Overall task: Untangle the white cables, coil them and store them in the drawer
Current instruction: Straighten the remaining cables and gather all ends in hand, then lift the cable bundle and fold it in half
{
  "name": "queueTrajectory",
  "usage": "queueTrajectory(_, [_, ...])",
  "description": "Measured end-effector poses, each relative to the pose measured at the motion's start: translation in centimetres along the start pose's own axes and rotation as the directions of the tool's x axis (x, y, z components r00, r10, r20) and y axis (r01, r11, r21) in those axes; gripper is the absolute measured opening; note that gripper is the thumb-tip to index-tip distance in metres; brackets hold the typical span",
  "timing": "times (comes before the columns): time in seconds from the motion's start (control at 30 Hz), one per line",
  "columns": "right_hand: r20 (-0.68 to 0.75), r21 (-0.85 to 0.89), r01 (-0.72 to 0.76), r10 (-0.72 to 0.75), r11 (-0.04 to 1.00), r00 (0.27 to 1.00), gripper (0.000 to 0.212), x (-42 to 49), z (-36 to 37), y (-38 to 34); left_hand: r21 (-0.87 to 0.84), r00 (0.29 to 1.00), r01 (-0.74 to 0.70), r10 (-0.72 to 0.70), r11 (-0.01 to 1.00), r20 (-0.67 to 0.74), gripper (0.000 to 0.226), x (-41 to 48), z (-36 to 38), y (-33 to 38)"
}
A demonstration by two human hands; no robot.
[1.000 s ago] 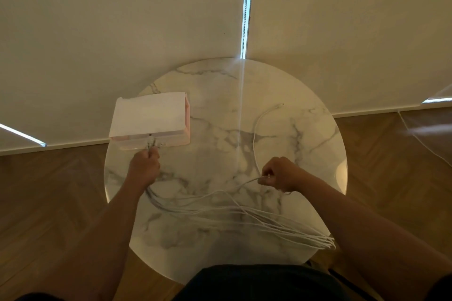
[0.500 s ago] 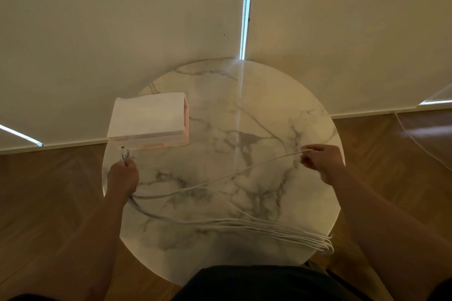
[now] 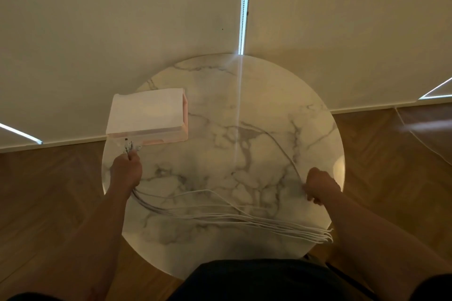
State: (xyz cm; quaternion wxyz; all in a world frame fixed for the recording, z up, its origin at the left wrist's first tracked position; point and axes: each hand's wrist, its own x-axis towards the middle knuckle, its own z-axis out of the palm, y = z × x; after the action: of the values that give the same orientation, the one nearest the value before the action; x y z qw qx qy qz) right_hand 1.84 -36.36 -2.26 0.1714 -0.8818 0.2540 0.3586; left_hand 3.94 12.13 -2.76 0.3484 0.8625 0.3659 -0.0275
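On the round marble counter (image 3: 244, 95), the left hand (image 3: 126, 173) is clenching the white cables (image 3: 244, 220) close to their connector ends (image 3: 130, 146), which are poking out beyond the fist, just in front of the small white-and-pink drawer box (image 3: 146, 115). The right hand (image 3: 320, 187) is gripping a single strand (image 3: 281, 146) that is arcing away over the marble. The rest of the bundle is trailing along the near edge and folding back in loops (image 3: 322, 237) at the counter's right rim. The step appears to be teasing one cable free of the others. Doing it well probably means keeping the left hand planted as an anchor and drawing the lone strand out slowly. It also means pausing wherever the strand is dragging its neighbours rather than tugging, since the crossings mid-counter look likely to tighten. Whether the drawer is open I cannot tell.
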Motion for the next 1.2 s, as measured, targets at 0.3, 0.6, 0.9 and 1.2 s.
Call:
queueTrajectory(0.3, [-0.324, -0.194, 0.21, -0.265, 0.958, 0.908, 0.025, 0.2, 2.4, -1.6, -0.019, 0.999, -0.012, 0.013, 1.0, 0.039, 0.071, 1.6, 0.5, -0.9])
queueTrajectory(0.6, [-0.203, 0.282, 0.025, 0.034, 0.959, 0.979, 0.035, 1.0, 2.1, -1.0, -0.087, 0.998, -0.051, 0.053, 0.995, 0.024, 0.054, -1.3, -0.3, 2.5])
queueTrajectory(0.9, [0.097, 0.984, -0.162, 0.543, 0.074, 0.834, 0.025, 1.1, 2.9, 4.0, -0.174, 0.991, -0.093, 0.108, 0.98, 0.078, 0.046, -1.7, 0.5, 4.6])
queueTrajectory(1.2, [-0.195, 0.771, -0.144, 0.446, 0.62, 0.874, 0.023, -0.9, 3.8, 6.2, -0.142, 0.982, -0.149, 0.163, 0.979, 0.092, 0.047, -1.2, 1.6, 5.2])
